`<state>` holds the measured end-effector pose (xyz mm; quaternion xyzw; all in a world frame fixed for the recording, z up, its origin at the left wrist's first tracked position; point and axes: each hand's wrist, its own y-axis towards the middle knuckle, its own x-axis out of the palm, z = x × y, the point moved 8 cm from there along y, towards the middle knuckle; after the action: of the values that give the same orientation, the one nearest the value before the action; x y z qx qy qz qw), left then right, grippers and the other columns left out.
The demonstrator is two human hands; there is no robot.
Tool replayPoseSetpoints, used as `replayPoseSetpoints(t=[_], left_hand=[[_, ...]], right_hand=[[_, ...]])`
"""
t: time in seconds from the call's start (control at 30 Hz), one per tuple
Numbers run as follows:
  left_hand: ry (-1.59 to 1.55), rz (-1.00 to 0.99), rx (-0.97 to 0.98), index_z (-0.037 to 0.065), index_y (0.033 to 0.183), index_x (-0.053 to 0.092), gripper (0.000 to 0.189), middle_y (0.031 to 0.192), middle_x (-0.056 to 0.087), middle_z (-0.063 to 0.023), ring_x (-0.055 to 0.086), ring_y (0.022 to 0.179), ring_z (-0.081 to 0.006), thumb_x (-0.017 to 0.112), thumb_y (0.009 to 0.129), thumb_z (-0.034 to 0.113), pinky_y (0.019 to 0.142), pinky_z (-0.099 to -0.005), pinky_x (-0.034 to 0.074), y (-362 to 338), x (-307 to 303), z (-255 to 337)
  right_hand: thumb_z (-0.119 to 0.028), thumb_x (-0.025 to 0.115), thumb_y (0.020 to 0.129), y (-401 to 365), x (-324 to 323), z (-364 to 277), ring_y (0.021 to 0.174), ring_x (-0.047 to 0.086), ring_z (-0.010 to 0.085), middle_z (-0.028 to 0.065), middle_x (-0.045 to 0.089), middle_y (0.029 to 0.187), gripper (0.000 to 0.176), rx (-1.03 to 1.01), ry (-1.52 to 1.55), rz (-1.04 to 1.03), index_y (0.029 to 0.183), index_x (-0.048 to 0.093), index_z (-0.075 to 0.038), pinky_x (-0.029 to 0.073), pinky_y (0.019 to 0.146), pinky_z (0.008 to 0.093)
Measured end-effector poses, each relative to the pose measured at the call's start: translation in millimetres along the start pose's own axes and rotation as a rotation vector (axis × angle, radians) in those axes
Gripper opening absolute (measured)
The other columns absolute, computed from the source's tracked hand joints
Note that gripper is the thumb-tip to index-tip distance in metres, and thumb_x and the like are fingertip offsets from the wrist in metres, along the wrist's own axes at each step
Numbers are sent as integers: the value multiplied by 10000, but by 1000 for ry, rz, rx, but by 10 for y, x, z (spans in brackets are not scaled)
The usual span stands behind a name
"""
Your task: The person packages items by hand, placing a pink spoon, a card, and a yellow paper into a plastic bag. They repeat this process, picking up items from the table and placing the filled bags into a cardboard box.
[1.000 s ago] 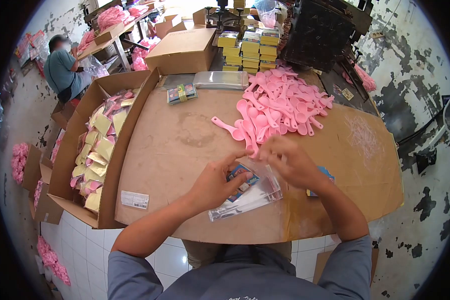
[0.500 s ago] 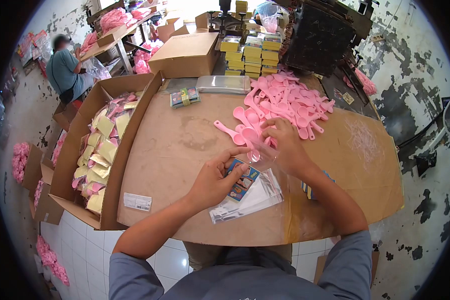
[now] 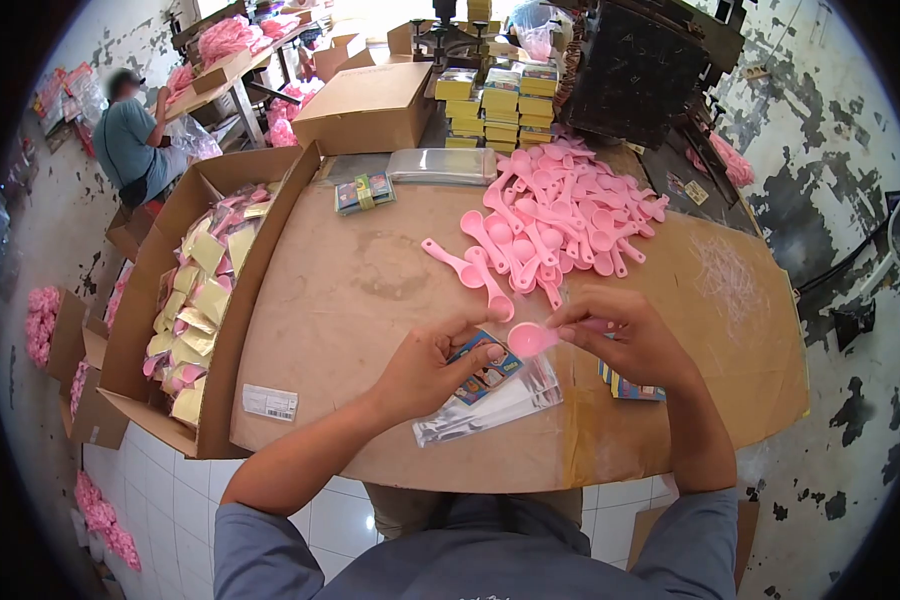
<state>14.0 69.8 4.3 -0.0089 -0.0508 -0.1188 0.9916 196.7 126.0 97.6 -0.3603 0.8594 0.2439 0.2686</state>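
My left hand (image 3: 435, 365) holds a blue printed card (image 3: 488, 372) between thumb and fingers, above clear plastic bags (image 3: 500, 408) lying on the cardboard sheet. Just right of the card, my right hand (image 3: 615, 335) pinches a pink spoon (image 3: 532, 340) by its handle, bowl pointing left toward the card. A heap of pink spoons (image 3: 570, 215) lies beyond both hands. Partly beneath my right forearm sits a stack of cards (image 3: 630, 385).
An open carton (image 3: 232, 330) of filled packets stands at the left. Farther back are a banded card bundle (image 3: 364, 194), clear sleeves (image 3: 442, 166), a closed box (image 3: 365, 108) and stacked cards (image 3: 500, 105). A person (image 3: 130, 140) sits at the far left.
My right hand has moved from the spoon heap back toward me and now holds a spoon beside the card. My left hand still holds the card, little moved.
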Motion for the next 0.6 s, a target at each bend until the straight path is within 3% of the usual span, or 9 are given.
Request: replayPoseSetpoints(t=[0.1, 0.23, 0.33, 0.43, 0.5, 0.53, 0.6], left_hand=[[258, -35, 71, 3, 1353, 645, 354, 1124, 757, -70, 692, 977, -84, 688, 1015, 101, 839, -264, 575, -12, 32, 57], [329, -76, 23, -7, 1315, 667, 326, 1108, 762, -60, 690, 961, -80, 692, 1016, 119, 842, -267, 574, -29, 101, 56], [245, -118, 61, -12, 1351, 634, 345, 1086, 762, -68, 688, 975, -81, 667, 1029, 108, 846, -270, 568, -51, 170, 73], [40, -161, 75, -16, 1383, 601, 361, 1121, 752, -69, 682, 1012, -91, 642, 1045, 106, 883, -267, 555, -55, 219, 60], [-22, -195, 132, -13, 1399, 583, 366, 1148, 743, -71, 673, 1046, -94, 624, 1058, 110, 911, -268, 542, -43, 232, 85], [-64, -232, 55, -9, 1394, 589, 360, 1155, 740, -72, 670, 1053, -93, 624, 1059, 118, 915, -271, 539, -50, 229, 59], [-154, -301, -98, 1, 1384, 599, 349, 1169, 736, -76, 663, 1065, -92, 622, 1063, 135, 922, -277, 533, -85, 205, 40]], right_hand=[[-61, 726, 944, 32, 55, -96, 905, 653, 208, 94, 699, 997, 165, -3, -51, -92, 1098, 727, -1, 537, 808, 316], [-163, 654, 1011, 125, 126, -156, 919, 652, 257, 116, 688, 1017, 214, -1, -79, -77, 1135, 711, 2, 529, 871, 369], [-284, 542, 1074, 195, 278, -217, 1153, 625, 300, 163, 654, 1223, 355, -101, 114, -22, 1244, 682, -6, 471, 1045, 408], [-370, 465, 1097, 195, 588, -293, 1401, 481, 313, 184, 552, 1434, 485, -221, 369, -151, 1396, 592, -11, 341, 1189, 433], [-395, 443, 1096, 159, 740, -241, 1471, 399, 295, 175, 495, 1507, 527, -30, 794, -313, 1453, 543, -20, 280, 1224, 433], [-408, 433, 1096, 137, 819, -232, 1507, 358, 286, 170, 467, 1544, 551, 70, 1005, -394, 1481, 519, -25, 250, 1241, 433], [-332, 496, 1076, 260, 480, -213, 1477, 399, 269, 152, 500, 1511, 516, -141, 911, -309, 1493, 496, -27, 295, 1219, 432]])
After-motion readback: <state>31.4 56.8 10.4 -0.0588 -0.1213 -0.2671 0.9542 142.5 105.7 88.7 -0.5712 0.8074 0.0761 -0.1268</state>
